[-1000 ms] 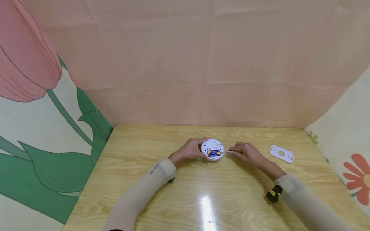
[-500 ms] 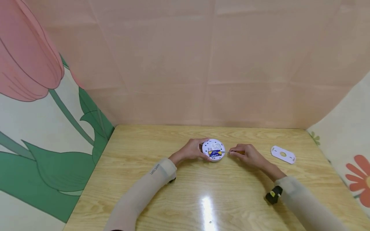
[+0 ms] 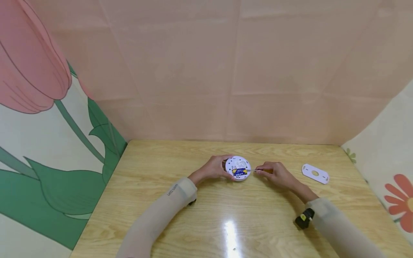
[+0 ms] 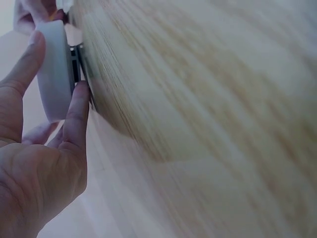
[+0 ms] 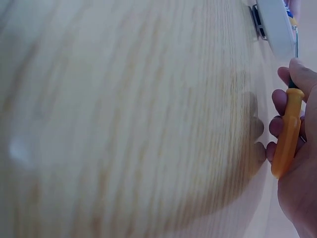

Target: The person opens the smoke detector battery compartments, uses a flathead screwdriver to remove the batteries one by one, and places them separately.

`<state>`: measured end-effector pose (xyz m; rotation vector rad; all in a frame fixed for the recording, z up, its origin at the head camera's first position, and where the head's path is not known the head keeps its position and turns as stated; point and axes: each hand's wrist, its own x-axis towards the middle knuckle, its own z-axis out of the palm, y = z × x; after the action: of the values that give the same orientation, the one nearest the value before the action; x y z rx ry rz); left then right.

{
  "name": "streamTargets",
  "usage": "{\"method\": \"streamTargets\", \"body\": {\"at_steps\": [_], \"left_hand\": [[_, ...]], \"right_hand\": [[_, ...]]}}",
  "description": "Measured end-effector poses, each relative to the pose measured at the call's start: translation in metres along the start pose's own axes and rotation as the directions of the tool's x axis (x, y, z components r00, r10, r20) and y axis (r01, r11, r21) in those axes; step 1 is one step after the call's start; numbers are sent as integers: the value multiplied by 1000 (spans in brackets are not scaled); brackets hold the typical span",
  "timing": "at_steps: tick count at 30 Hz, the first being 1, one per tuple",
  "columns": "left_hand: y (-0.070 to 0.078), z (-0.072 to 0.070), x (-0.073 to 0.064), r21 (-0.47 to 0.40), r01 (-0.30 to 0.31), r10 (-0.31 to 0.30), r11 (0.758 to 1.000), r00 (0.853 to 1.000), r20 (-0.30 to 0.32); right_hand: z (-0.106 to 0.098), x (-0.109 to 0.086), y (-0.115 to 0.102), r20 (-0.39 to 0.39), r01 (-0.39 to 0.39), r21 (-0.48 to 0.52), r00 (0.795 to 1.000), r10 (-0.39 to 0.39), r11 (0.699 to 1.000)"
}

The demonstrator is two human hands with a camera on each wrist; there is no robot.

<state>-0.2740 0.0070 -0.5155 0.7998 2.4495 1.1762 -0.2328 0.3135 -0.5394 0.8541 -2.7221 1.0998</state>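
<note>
A round white smoke detector [image 3: 238, 162] sits above the table with its back facing up. A blue and yellow battery [image 3: 240, 172] lies in its recess. My left hand [image 3: 214, 166] holds the detector by its left rim, thumb and fingers on opposite edges; the left wrist view shows its pale side wall [image 4: 54, 72] and dark parts beneath it. With my right hand [image 3: 279, 173] I grip a screwdriver [image 5: 287, 136] by its orange handle. Its thin metal shaft points left and reaches the battery's right end; exact contact at the tip is too small to tell.
A white mounting plate [image 3: 308, 167] with a round hole in its middle lies flat on the wooden table [image 3: 180, 154], right of my right hand. A pink sheet [image 3: 180, 71] hangs behind the table, and flower-printed sheets stand at both sides.
Both hands keep their hold on the detector and the screwdriver. Only a slight shift of the whole view shows; the screwdriver shaft stays at the battery's end.
</note>
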Motion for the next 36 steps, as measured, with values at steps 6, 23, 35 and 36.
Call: {"method": "streamTargets", "body": {"at_steps": [6, 23, 35, 36], "left_hand": [[-1, 0, 1, 1, -7, 7, 1000, 1000, -1], [-2, 0, 1, -8, -11, 11, 1000, 1000, 0], [-2, 0, 1, 9, -4, 4, 1000, 1000, -2], [-2, 0, 1, 10, -7, 7, 1000, 1000, 0]], "right_hand": [[0, 0, 0, 1, -29, 11, 1000, 29, 1000], [0, 0, -1, -13, 9, 19, 1000, -9, 1000], [-1, -1, 0, -15, -5, 6, 1000, 5, 1000], [-1, -1, 0, -14, -9, 2, 1000, 9, 1000]]}}
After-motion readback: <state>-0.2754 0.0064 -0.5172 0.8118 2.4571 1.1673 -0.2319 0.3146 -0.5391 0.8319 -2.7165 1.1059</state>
